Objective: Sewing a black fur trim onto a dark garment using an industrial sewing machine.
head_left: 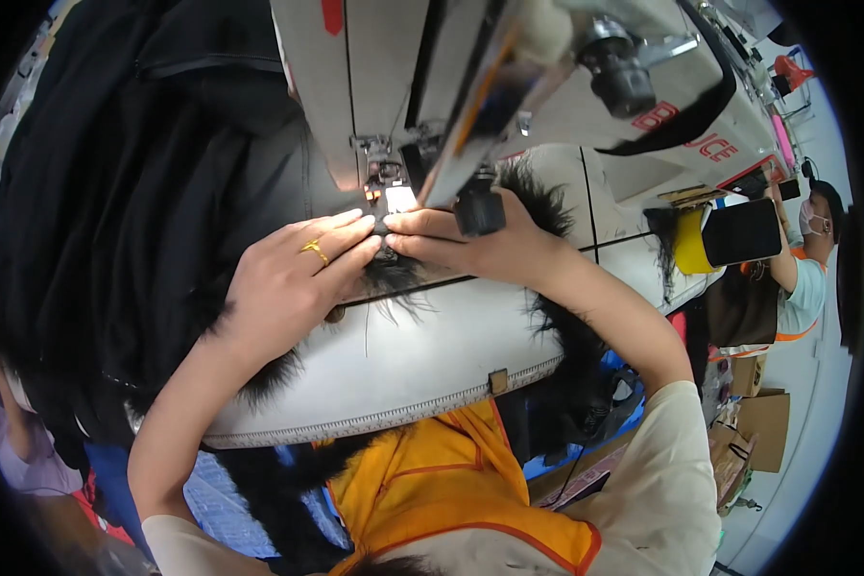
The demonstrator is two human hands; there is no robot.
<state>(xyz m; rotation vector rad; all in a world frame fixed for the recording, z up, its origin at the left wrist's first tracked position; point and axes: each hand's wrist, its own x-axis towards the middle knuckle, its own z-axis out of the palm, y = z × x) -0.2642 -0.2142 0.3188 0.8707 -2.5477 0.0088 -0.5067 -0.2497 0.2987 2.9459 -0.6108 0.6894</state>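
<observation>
At the white sewing machine (538, 86), my left hand (298, 274) and my right hand (480, 240) are closed on black fur-trimmed fabric (394, 278), fingertips nearly meeting just below the presser foot (386, 173). A gold ring sits on a left finger. Black cloth (144, 192) is heaped on the left, and long dark fur spills out under both hands. The exact piece between my fingertips is mostly hidden by them and by the fur.
A measuring tape (355, 425) runs along the white table's (394, 355) front edge. A phone (744, 228) rests on a yellow object at right. A masked co-worker (792, 298) is at right, another person (19, 442) at lower left. Cardboard boxes (758, 432) stand at lower right.
</observation>
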